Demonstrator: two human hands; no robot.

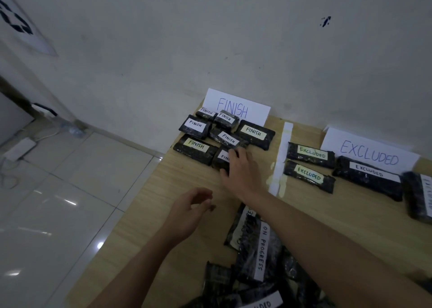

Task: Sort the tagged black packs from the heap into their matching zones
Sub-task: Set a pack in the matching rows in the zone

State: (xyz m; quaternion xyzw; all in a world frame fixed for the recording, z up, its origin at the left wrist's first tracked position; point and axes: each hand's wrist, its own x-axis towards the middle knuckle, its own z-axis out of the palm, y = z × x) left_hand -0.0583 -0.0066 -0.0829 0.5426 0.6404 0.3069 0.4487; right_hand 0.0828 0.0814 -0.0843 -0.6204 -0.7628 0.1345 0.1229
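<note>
My right hand (pixel 240 169) reaches forward and lies on a black pack tagged FINISH (pixel 222 158), fingers over its tag, at the near edge of the FINISH zone. Several other FINISH packs (pixel 196 126) lie there below the white FINISH sign (pixel 233 107). My left hand (pixel 189 212) hovers over the table with curled fingers, holding nothing. The heap of black packs (pixel 259 261) lies near me under my right forearm; one tag reads ON PROGRESS. To the right, several EXCLUDED packs (pixel 311 154) lie by the EXCLUDED sign (pixel 369 153).
A white tape strip (pixel 281 158) divides the two zones on the wooden table (pixel 177 186). The table's left edge drops to a white tiled floor (pixel 58 190) with cables and a power adapter. A white wall stands behind the signs.
</note>
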